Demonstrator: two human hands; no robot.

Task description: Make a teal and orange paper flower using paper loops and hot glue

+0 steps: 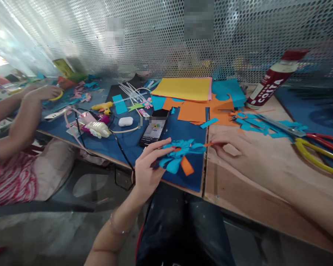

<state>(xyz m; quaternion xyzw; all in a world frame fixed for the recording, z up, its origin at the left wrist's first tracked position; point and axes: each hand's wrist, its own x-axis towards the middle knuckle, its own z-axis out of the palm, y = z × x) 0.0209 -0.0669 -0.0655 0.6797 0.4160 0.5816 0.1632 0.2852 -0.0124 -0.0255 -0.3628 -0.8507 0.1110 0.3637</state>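
A blue paper flower with an orange centre and an orange strip lies on a dark blue sheet near the table's front edge. My left hand grips the flower's left side with its fingertips. My right hand rests on the bare wooden table just right of the flower, and its fingertips pinch a thin orange paper strip that reaches toward the flower.
A lit phone lies behind the flower, with white earbuds case and yellow glue gun to its left. Yellow, orange and blue sheets, blue scraps, a Costa bottle and scissors sit farther back and right. Another person's arms work at left.
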